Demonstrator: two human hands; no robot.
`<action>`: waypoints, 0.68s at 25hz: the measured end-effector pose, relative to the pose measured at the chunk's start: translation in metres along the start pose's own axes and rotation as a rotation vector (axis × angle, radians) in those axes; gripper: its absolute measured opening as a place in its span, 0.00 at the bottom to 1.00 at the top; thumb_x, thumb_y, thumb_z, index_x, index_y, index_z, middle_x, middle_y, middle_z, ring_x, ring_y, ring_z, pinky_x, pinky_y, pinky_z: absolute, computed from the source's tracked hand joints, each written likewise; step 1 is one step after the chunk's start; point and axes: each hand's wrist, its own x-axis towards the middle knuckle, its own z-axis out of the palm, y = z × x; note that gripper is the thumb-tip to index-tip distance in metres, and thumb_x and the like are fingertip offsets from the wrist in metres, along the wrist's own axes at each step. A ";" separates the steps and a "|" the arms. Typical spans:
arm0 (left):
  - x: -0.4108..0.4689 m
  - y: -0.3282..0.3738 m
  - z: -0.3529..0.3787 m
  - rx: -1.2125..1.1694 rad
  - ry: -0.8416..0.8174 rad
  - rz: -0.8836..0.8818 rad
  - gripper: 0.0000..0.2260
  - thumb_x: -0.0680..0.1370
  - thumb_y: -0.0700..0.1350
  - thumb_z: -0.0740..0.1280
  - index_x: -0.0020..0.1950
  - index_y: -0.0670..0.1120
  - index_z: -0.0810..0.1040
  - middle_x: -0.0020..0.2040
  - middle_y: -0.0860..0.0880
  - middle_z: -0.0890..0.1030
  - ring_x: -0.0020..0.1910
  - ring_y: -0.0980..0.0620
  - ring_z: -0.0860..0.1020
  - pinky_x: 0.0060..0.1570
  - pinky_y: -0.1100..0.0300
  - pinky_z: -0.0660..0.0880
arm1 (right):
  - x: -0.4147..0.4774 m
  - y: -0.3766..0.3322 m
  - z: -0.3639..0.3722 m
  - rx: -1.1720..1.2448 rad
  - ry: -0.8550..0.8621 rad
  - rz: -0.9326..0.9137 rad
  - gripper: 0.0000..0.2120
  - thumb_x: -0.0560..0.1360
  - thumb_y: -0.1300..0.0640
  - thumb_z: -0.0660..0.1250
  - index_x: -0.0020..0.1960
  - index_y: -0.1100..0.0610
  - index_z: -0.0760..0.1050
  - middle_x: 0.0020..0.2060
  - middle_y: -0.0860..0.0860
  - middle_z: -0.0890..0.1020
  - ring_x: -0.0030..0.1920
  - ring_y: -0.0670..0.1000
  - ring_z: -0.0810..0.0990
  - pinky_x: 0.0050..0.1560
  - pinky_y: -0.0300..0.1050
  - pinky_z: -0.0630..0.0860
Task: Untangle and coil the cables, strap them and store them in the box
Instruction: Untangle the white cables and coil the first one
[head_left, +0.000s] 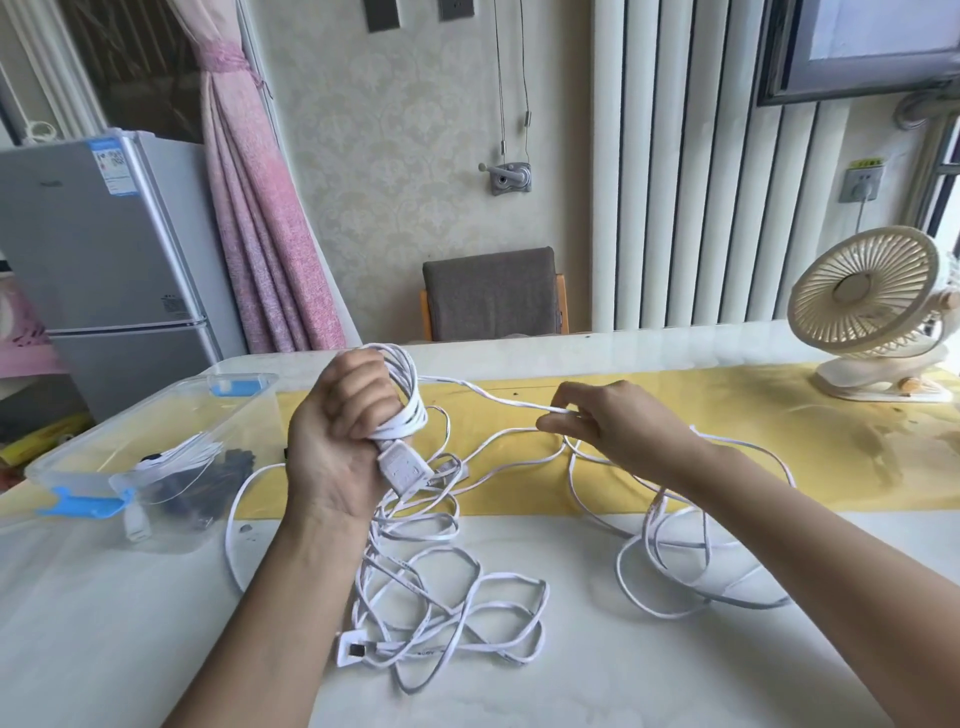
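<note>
My left hand (340, 431) grips a coil of white flat cable (408, 400) held above the table, and the cable's white plug (402, 467) hangs just below the fist. From that coil a strand (483, 392) runs right to my right hand (613, 421), which pinches it between thumb and fingers. More tangled white cable (452, 597) lies on the table in front of me, with a second white connector (350, 652) at its near end. Further loops (691, 561) lie under my right forearm. The clear plastic box (78, 457) with blue latches stands at the left.
Inside the box lie dark straps (228, 462) and a white cable bundle (182, 452). A cream desk fan (872, 312) stands at the table's far right on the yellow runner (727, 415). Behind the table are a grey chair (491, 293) and a silver fridge (104, 249).
</note>
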 end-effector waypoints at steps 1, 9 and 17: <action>0.000 0.005 -0.002 -0.007 0.008 0.014 0.09 0.74 0.36 0.53 0.38 0.40 0.70 0.28 0.49 0.66 0.25 0.53 0.63 0.29 0.57 0.62 | -0.001 -0.002 0.002 -0.016 0.013 -0.049 0.24 0.72 0.35 0.53 0.39 0.55 0.70 0.23 0.48 0.64 0.28 0.55 0.64 0.30 0.47 0.61; 0.016 -0.002 -0.009 0.739 0.447 0.447 0.17 0.82 0.53 0.52 0.37 0.48 0.69 0.24 0.55 0.65 0.20 0.59 0.63 0.23 0.67 0.63 | -0.013 -0.040 0.028 -0.152 -0.138 -0.365 0.22 0.80 0.42 0.54 0.39 0.58 0.74 0.33 0.55 0.77 0.36 0.59 0.73 0.34 0.45 0.61; 0.012 -0.026 -0.031 2.286 0.424 0.223 0.19 0.82 0.51 0.55 0.32 0.52 0.71 0.24 0.53 0.73 0.25 0.55 0.73 0.34 0.61 0.67 | -0.018 -0.062 0.010 -0.129 -0.004 -0.572 0.09 0.74 0.53 0.62 0.38 0.54 0.78 0.28 0.50 0.78 0.29 0.57 0.75 0.25 0.42 0.65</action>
